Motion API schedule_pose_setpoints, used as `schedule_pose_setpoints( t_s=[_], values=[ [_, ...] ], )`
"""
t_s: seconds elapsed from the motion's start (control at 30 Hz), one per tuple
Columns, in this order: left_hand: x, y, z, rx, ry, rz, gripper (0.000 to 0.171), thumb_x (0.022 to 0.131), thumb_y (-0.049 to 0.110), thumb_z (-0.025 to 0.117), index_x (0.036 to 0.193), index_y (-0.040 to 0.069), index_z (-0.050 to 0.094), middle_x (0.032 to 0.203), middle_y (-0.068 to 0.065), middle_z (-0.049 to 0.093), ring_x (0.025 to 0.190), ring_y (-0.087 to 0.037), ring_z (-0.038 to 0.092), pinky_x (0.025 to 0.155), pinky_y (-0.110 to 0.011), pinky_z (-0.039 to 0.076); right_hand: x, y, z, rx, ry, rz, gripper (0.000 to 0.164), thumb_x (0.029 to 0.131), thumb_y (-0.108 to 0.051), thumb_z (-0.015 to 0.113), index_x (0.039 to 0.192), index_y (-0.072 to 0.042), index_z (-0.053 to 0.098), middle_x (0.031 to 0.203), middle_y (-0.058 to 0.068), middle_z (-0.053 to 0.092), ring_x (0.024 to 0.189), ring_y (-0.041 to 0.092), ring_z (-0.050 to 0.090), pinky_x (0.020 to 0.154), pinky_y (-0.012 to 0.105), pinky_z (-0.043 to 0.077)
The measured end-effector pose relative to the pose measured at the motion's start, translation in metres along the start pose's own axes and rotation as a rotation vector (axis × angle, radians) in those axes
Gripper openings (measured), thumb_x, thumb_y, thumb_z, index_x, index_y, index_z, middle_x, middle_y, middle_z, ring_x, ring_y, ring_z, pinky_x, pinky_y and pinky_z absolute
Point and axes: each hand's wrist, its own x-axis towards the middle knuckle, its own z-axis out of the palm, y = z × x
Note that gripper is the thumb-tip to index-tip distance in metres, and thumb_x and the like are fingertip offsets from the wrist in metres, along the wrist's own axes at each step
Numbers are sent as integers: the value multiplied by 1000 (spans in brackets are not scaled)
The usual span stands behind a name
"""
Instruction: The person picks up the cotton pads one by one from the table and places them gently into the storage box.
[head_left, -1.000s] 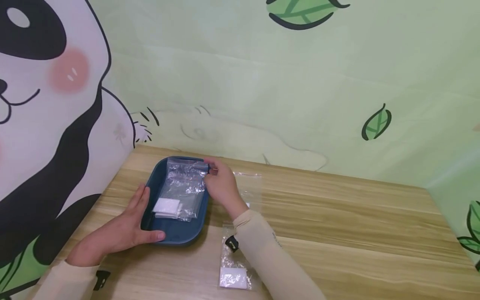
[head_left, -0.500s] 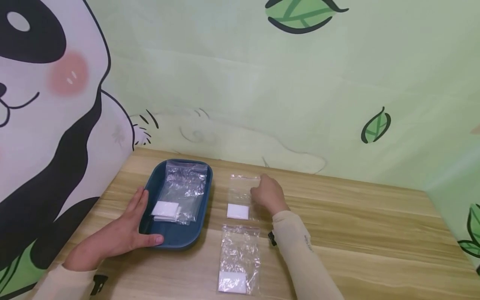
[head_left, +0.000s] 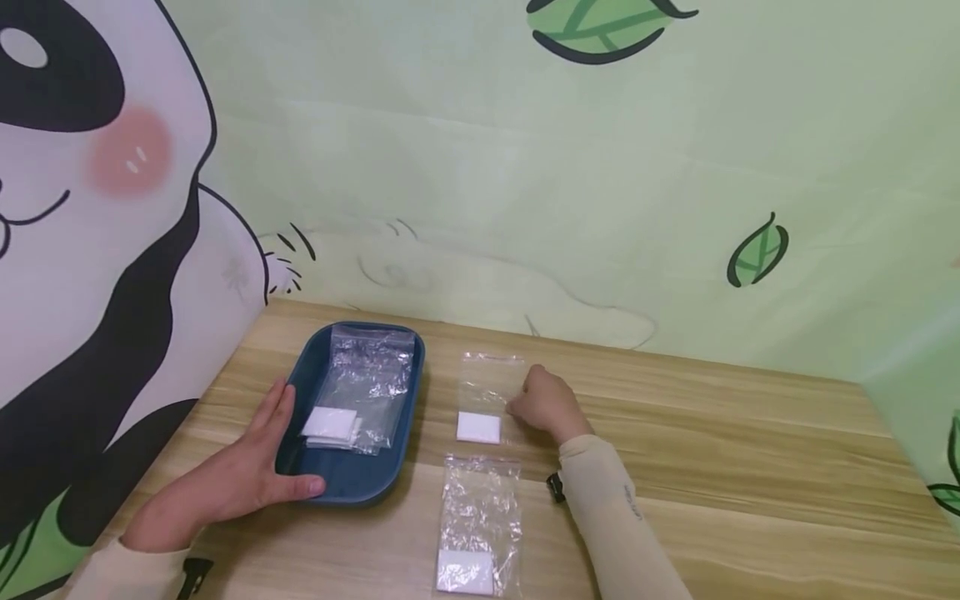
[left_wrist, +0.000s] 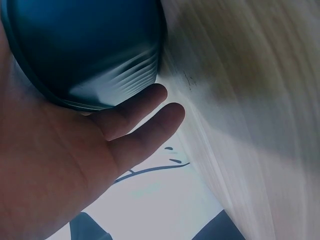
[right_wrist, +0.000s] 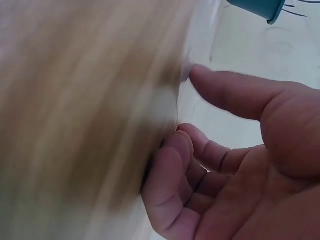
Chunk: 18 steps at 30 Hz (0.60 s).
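Observation:
In the head view, my left hand (head_left: pixel 232 471) lies along the left side of a blue tray (head_left: pixel 360 490), its fingers straight and its thumb at the near rim. Clear zip bags (head_left: pixel 371 367) with white folded pieces (head_left: pixel 332 422) lie overlapped inside the tray. To the right, on the table, a clear zip bag (head_left: pixel 491 385) holds a white rectangle (head_left: pixel 478 427). My right hand (head_left: pixel 551 404) is at that bag's right edge. The right wrist view shows its fingers bent at the tabletop, with the thumb (right_wrist: pixel 230 90) apart from them.
A second zip bag (head_left: pixel 483 512) with a white rectangle lies nearer on the wooden table (head_left: pixel 712 450). Behind stands a pale green wall (head_left: pixel 480 167) with printed leaves, and a large printed panda (head_left: pixel 150 275) at the left.
My right hand has left the tray's right rim and moved right to the far bag's right edge, then shifted slightly nearer. My left hand has stayed at the tray.

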Motion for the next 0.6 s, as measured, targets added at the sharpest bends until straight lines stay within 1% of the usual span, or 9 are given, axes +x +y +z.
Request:
schedule_pose_setpoints(
  t_s=[0.07,0.13,0.2,0.27,0.37,0.43,0.53,0.57,0.6],
  values=[
    [0,0,0,0,-2,-2,129,82,52,80,159,-2,-8,164,-24,-15,133,-62,32,99,-65,40,0,1,0,-28,0,-2,22,85,-14,76,78,-3,58,73,8,57,65,22,52,60,35,46],
    [0,0,0,1,-4,-4,129,82,53,80,159,-1,-8,164,-24,-15,132,-62,34,98,-65,41,0,2,0,-38,1,-2,26,85,-11,73,67,-7,55,67,5,54,61,20,50,57,33,43],
    [-1,0,0,4,-4,-1,129,82,53,80,159,-1,-8,164,-24,-14,131,-62,36,97,-65,42,-1,4,0,-35,1,-8,32,86,-9,70,61,-10,51,62,3,50,58,19,48,55,32,42],
    [-1,1,1,5,-3,6,129,82,53,80,159,-2,-8,164,-24,-14,131,-62,36,98,-65,41,-2,8,-1,-8,3,-22,33,86,-7,67,60,-11,49,61,2,48,57,18,47,54,31,40],
    [-1,1,1,1,-4,12,128,83,52,80,159,-2,-7,164,-24,-14,131,-62,36,98,-65,41,-7,16,-2,74,4,-45,25,85,-6,64,65,-11,50,64,2,49,58,18,47,54,30,40],
    [-1,1,2,3,-4,9,128,83,53,80,159,-2,-8,164,-24,-14,131,-62,36,98,-65,41,-8,21,-4,162,3,-43,16,85,-6,63,72,-9,54,68,4,54,59,18,50,54,30,42],
    [-1,1,1,6,-4,0,128,82,53,80,159,-1,-8,165,-23,-15,130,-62,37,97,-65,41,-7,26,-6,329,-3,-23,5,87,-3,63,86,-3,58,74,8,59,60,18,53,53,28,47],
    [-1,1,1,6,-4,-2,128,82,53,80,159,-1,-8,165,-23,-15,131,-62,36,98,-65,41,-6,28,-6,393,-2,-16,6,88,-2,62,91,-1,57,73,9,59,58,18,54,52,28,47],
    [-1,1,1,10,-4,-6,128,82,53,80,159,0,-8,165,-23,-15,130,-62,37,97,-65,42,-5,29,-6,467,-2,-8,11,87,1,61,97,1,56,72,10,59,57,17,54,51,28,48]
  ],
)
